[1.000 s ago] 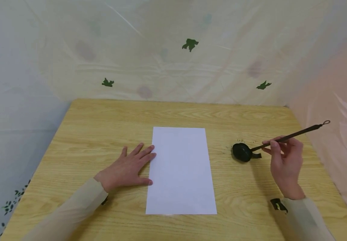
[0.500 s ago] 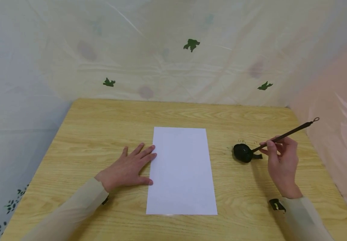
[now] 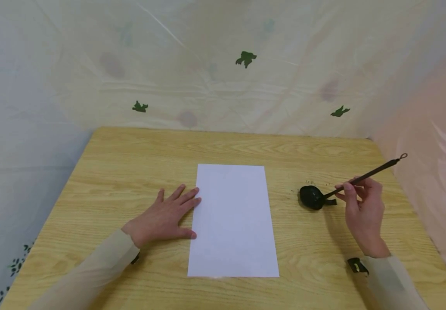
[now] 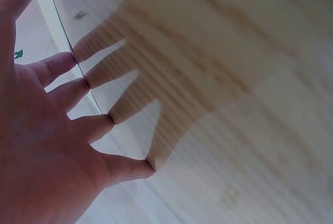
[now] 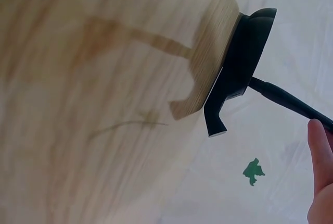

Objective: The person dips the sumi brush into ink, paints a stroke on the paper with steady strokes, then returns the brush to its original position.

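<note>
A sheet of white paper (image 3: 232, 226) lies on the wooden table (image 3: 161, 148). My left hand (image 3: 162, 219) rests flat with fingers spread, index and middle fingertips on the paper's left edge and the thumb tip right at it. In the left wrist view, that hand (image 4: 57, 140) has its fingertips down on the surface. My right hand (image 3: 366, 215) pinches a dark calligraphy brush (image 3: 379, 169) between thumb and fingers. The brush slants down to the left, its bristle end inside a small black ink dish (image 3: 308, 196). In the right wrist view, the dish wall (image 5: 244, 52) hides the brush tip.
Small dark specks mark the table around the ink dish, which has a short curved handle (image 3: 330, 202) on its right. Pale patterned cloth (image 3: 207, 64) hangs behind the table and on both sides.
My right hand has shifted slightly left with the brush, whose looped top end has swung left, while the bristle end stays in the ink dish. The left hand and paper have not moved.
</note>
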Motion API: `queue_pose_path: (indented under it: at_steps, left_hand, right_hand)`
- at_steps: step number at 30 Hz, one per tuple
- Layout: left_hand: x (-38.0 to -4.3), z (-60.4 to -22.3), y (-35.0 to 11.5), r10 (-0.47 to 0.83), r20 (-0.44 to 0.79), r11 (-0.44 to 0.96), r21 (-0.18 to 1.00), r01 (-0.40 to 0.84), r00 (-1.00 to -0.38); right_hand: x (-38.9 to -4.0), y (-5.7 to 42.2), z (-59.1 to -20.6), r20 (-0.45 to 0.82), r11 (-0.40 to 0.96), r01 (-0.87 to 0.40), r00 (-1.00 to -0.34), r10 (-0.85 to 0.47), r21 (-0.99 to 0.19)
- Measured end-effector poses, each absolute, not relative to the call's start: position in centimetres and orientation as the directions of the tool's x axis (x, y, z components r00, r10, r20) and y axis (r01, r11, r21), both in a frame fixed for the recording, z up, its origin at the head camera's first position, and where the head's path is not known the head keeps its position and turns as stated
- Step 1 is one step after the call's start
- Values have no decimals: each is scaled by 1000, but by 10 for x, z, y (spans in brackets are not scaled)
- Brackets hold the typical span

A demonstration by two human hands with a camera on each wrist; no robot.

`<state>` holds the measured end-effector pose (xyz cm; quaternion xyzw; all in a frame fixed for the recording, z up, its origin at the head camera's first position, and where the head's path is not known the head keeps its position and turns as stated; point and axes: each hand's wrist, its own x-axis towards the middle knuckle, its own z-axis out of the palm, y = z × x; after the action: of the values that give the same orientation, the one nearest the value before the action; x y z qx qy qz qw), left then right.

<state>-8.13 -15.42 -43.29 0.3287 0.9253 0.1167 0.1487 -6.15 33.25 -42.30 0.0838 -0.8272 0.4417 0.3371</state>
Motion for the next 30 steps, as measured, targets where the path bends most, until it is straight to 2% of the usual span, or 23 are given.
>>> queue_pose_path:
  at_steps: [17, 30]
  left_hand:
    - [-81, -433, -154, 632, -212, 767, 309, 563, -745]
    - [-81, -434, -153, 637, -211, 763, 308, 568, -742]
  right_hand:
    - [-62, 337, -422, 667, 626, -453, -730, 147, -634]
    - [-58, 333, -416, 614, 471, -462, -751, 243, -752]
